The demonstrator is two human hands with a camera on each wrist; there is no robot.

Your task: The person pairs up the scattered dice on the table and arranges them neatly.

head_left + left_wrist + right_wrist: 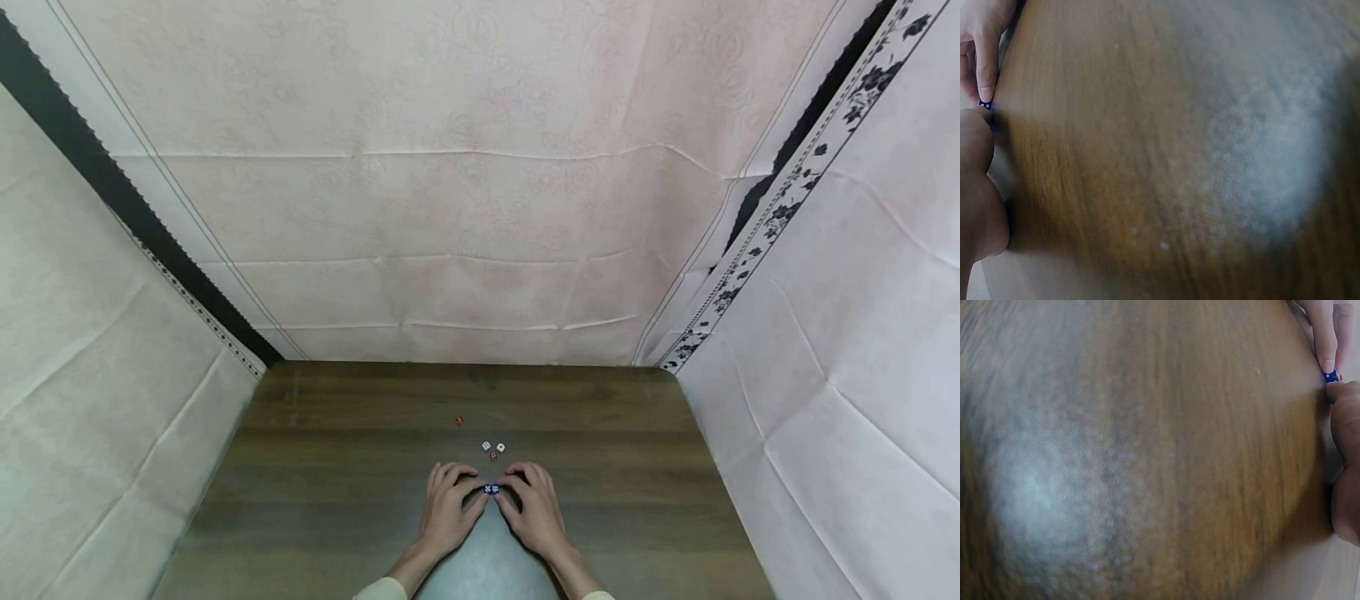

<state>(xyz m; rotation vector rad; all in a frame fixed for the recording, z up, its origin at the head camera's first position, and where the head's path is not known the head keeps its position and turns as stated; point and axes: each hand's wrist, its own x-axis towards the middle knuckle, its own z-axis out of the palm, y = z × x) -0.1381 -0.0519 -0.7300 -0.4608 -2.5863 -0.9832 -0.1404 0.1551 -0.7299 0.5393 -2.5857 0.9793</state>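
Two blue dice with white pips, a left one [487, 489] and a right one [496, 489], sit side by side on the wooden table. My left hand [450, 508] pinches the left die between thumb and index finger. From the other side, my right hand [534, 510] holds the right die the same way. In the left wrist view, a blue die [985, 105] shows at the left edge between the fingertips. The right wrist view has blue [1331, 376] at its right edge, partly hidden by fingers.
Just beyond the hands lie two white dice [486, 447] and a red die [493, 457]. Another red die [460, 421] is farther back. Pale cloths [480, 208] hang behind and on both sides of the brown table [337, 467].
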